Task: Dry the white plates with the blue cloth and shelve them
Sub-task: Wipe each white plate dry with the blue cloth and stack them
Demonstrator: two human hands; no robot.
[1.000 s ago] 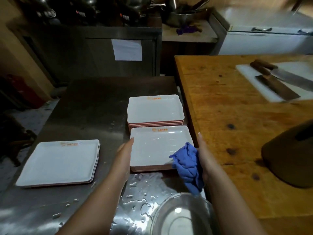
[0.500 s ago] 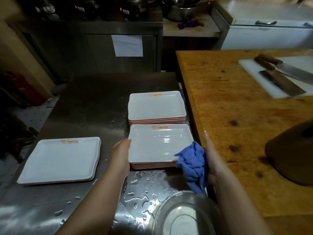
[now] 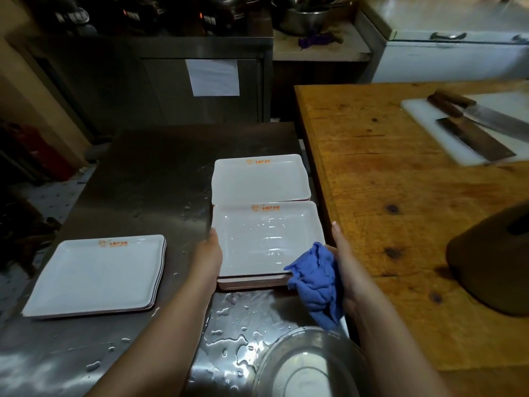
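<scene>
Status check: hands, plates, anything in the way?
Left hand and right hand grip near stack; right pinches cloth. Top plate wet. Bowl close below.

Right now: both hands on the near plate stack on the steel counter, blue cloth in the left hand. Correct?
Not quite. The blue cloth is in the right hand, not the left, as the head view shows. The left hand holds the other side of the near plate stack on the steel counter.

the blue cloth [image 3: 316, 282] hides the near plate stack's [image 3: 266, 239] corner and the right hand's [image 3: 347, 270] palm.
</scene>
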